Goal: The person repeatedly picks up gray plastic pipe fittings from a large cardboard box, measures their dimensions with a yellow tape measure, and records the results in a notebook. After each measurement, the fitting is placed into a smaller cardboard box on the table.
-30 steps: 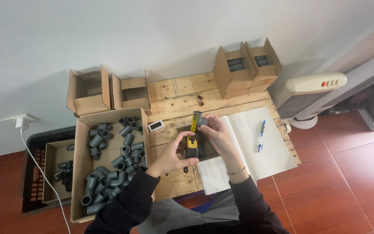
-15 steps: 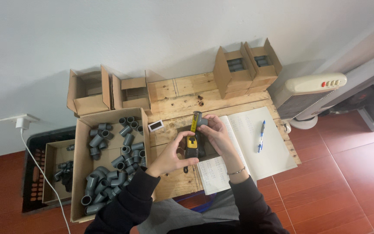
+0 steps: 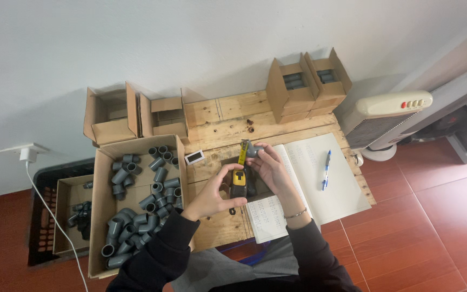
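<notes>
My left hand (image 3: 213, 196) grips a yellow and black tape measure (image 3: 238, 183) over the wooden table (image 3: 224, 116). Its yellow blade (image 3: 242, 155) runs up to a grey pipe fitting (image 3: 251, 149) held in my right hand (image 3: 270, 168). The blade lies along the side of the fitting. Both hands are above the table's middle, just left of an open notebook (image 3: 309, 181).
A large cardboard box (image 3: 104, 216) of several grey pipe fittings sits to the left, a smaller box (image 3: 67, 216) in a black crate beside it. Open boxes (image 3: 160, 116) stand at the table's back. A blue pen (image 3: 326, 169) lies on the notebook. A white heater (image 3: 385, 116) stands at the right.
My right hand has turned the grey fitting slightly at the tip of the blade. The left hand and tape measure have stayed nearly still.
</notes>
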